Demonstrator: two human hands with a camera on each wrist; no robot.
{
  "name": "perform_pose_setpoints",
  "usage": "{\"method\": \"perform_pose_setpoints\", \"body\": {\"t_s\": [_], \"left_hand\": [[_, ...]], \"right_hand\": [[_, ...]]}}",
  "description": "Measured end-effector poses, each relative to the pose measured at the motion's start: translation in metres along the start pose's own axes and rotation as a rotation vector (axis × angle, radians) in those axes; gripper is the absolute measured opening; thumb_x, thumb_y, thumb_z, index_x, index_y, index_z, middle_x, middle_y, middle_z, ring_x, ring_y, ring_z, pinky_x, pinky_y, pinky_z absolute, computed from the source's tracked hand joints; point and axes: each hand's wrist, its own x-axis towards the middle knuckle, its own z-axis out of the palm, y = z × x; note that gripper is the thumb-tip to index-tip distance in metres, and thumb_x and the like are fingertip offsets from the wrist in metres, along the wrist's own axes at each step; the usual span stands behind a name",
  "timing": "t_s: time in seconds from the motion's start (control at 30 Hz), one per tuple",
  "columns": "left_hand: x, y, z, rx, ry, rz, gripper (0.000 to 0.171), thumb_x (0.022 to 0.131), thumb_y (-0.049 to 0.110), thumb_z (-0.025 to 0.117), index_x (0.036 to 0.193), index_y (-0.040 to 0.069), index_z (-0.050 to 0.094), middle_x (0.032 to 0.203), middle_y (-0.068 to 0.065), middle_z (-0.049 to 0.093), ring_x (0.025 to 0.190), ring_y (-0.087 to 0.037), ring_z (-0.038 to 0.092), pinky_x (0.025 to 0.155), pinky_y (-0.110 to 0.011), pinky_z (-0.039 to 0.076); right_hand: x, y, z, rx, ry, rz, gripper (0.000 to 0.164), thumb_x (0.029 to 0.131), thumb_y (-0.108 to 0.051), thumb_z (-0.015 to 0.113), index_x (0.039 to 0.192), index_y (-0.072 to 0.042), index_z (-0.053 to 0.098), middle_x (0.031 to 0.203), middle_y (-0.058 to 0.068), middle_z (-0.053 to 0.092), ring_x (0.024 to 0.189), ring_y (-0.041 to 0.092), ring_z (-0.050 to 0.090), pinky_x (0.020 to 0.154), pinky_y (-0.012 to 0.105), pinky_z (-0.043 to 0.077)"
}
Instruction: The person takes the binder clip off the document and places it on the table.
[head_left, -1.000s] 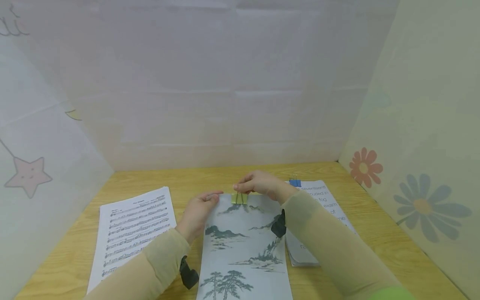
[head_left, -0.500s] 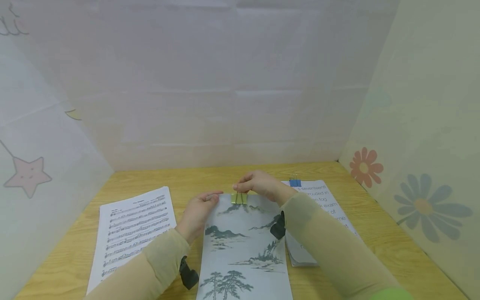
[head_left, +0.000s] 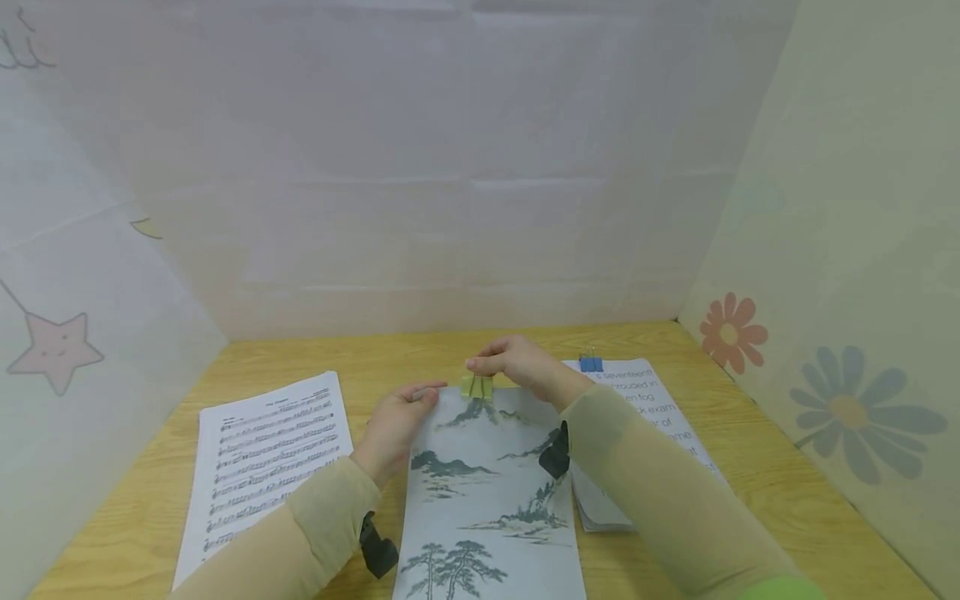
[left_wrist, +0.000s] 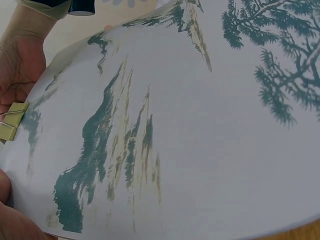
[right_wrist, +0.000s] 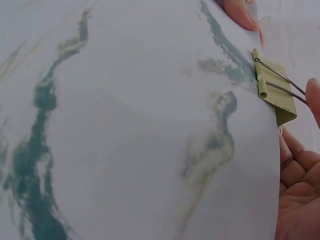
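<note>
A stack of paper printed with a green ink landscape (head_left: 491,450) is tilted up in the middle of the head view. My left hand (head_left: 393,429) grips its upper left corner, thumb on the printed face. At the middle of the top edge sits a yellow-green binder clip (head_left: 477,387). My right hand (head_left: 525,367) pinches the clip's wire handles between thumb and fingers. In the right wrist view, the clip (right_wrist: 275,92) straddles the paper edge, its two wire loops running to the thumb; the other fingers lie behind the sheet. The left wrist view shows the clip (left_wrist: 14,121) at the far edge.
Sheet music (head_left: 273,458) lies on the wooden table (head_left: 390,350) at the left. On the right, partly under my right forearm, is a printed text stack (head_left: 637,383) with a blue binder clip (head_left: 591,364). Pale patterned walls (head_left: 480,208) enclose the table on three sides.
My right hand and the yellow-green clip have shifted slightly up, away from me, so the clip covers less of the page. The left hand and paper have stayed in place.
</note>
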Motion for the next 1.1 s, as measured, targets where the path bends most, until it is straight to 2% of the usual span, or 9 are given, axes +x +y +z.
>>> {"method": "perform_pose_setpoints", "body": {"t_s": [0.2, 0.37, 0.57, 0.73, 0.9, 1.1], "left_hand": [[-0.002, 0.001, 0.002, -0.013, 0.000, -0.005, 0.031, 0.100, 0.028, 0.054, 0.125, 0.015, 0.064, 0.111, -0.008, 0.068, 0.090, -0.021, 0.067, 0.077, -0.035, 0.056], [-0.002, 0.000, 0.002, -0.010, 0.015, -0.013, 0.031, 0.100, 0.029, 0.053, 0.126, 0.015, 0.064, 0.112, -0.007, 0.067, 0.090, -0.021, 0.067, 0.077, -0.036, 0.055], [0.001, -0.003, 0.001, 0.006, 0.035, -0.019, 0.031, 0.100, 0.029, 0.053, 0.126, 0.016, 0.064, 0.116, -0.006, 0.065, 0.095, -0.019, 0.065, 0.083, -0.035, 0.053], [0.001, -0.002, 0.000, 0.014, 0.040, -0.020, 0.031, 0.100, 0.029, 0.053, 0.126, 0.017, 0.064, 0.116, -0.006, 0.065, 0.095, -0.020, 0.065, 0.083, -0.035, 0.053], [0.009, -0.003, -0.002, -0.004, 0.057, -0.023, 0.031, 0.100, 0.026, 0.053, 0.127, 0.014, 0.063, 0.115, -0.010, 0.065, 0.093, -0.022, 0.065, 0.080, -0.035, 0.054], [0.017, -0.004, -0.007, -0.003, 0.090, -0.024, 0.029, 0.100, 0.024, 0.053, 0.126, 0.018, 0.064, 0.127, -0.008, 0.059, 0.104, -0.024, 0.060, 0.087, -0.037, 0.052]], "right_hand": [[0.003, 0.003, -0.003, 0.023, 0.040, -0.023, 0.032, 0.088, -0.038, 0.069, 0.107, -0.011, 0.070, 0.115, 0.005, 0.062, 0.120, 0.031, 0.049, 0.104, 0.057, 0.034], [0.001, 0.002, -0.006, 0.030, 0.070, -0.009, 0.035, 0.089, -0.038, 0.068, 0.111, -0.011, 0.068, 0.118, 0.006, 0.061, 0.124, 0.033, 0.047, 0.106, 0.058, 0.032], [0.002, 0.002, -0.010, 0.059, 0.094, -0.024, 0.030, 0.090, -0.036, 0.067, 0.106, -0.010, 0.069, 0.112, 0.006, 0.061, 0.114, 0.029, 0.052, 0.106, 0.057, 0.031], [0.001, 0.000, -0.012, 0.080, 0.091, -0.037, 0.029, 0.091, -0.035, 0.067, 0.104, -0.008, 0.070, 0.112, 0.007, 0.060, 0.110, 0.027, 0.053, 0.106, 0.056, 0.032], [-0.003, 0.000, -0.013, 0.083, 0.080, -0.042, 0.034, 0.091, -0.034, 0.066, 0.110, -0.006, 0.068, 0.113, 0.007, 0.061, 0.113, 0.027, 0.052, 0.106, 0.056, 0.031], [-0.005, 0.004, -0.016, 0.081, 0.065, -0.053, 0.038, 0.092, -0.035, 0.066, 0.115, -0.006, 0.066, 0.113, 0.007, 0.060, 0.112, 0.027, 0.052, 0.105, 0.057, 0.031]]}}
